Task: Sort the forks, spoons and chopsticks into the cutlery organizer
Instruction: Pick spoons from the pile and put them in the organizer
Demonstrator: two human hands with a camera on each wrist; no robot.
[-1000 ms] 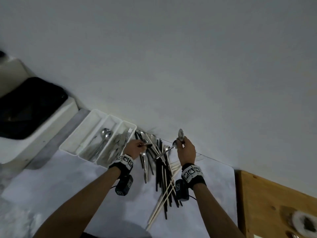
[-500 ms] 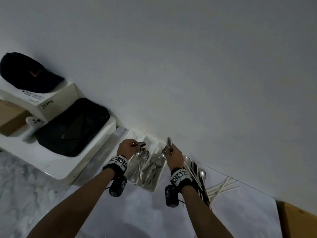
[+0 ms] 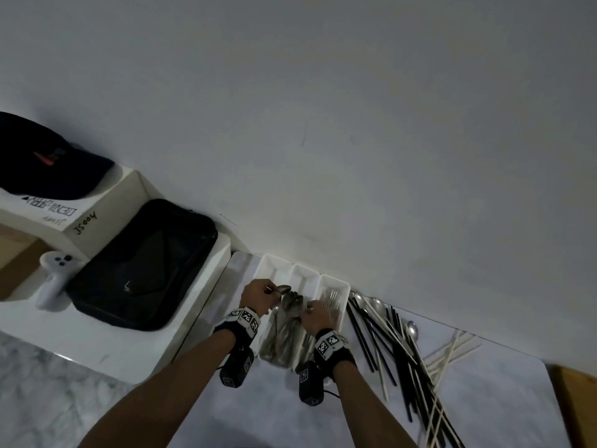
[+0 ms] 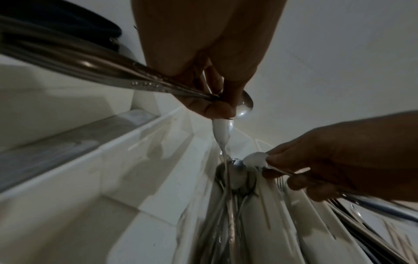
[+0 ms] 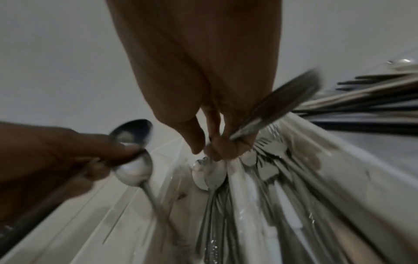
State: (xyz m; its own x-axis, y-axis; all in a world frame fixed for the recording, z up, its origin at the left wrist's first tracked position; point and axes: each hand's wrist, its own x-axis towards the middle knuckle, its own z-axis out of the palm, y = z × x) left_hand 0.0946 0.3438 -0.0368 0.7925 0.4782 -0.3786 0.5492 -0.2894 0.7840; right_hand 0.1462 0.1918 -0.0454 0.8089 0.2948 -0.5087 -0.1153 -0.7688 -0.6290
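The white three-slot organizer [image 3: 336, 281] stands against the wall. Its middle slot holds spoons [image 4: 235, 178], its right slot forks [image 5: 269, 151], and the left slot [image 4: 144, 160] looks bare. My left hand [image 3: 268, 294] pinches two spoons [image 3: 284, 290] over the left and middle slots; one bowl [image 4: 245, 105] points up and the other spoon [image 4: 222, 130] hangs down. My right hand [image 3: 311, 310] grips one spoon [image 5: 278, 105] by its handle, bowl end low over the middle slot. Black and pale chopsticks [image 3: 387, 344] lie heaped to the right with a few spoons [image 3: 412, 329].
A white box [image 3: 106, 347] with a black case [image 3: 145, 266] on it sits left of the organizer. On that box, further left, stand a white controller [image 3: 55, 276] and a carton with a dark cap [image 3: 35, 160]. A wooden surface [image 3: 578, 409] borders the right edge.
Both hands have carried their spoons left from the pile to the organizer and lowered them over its slots. The view has swung left with them.
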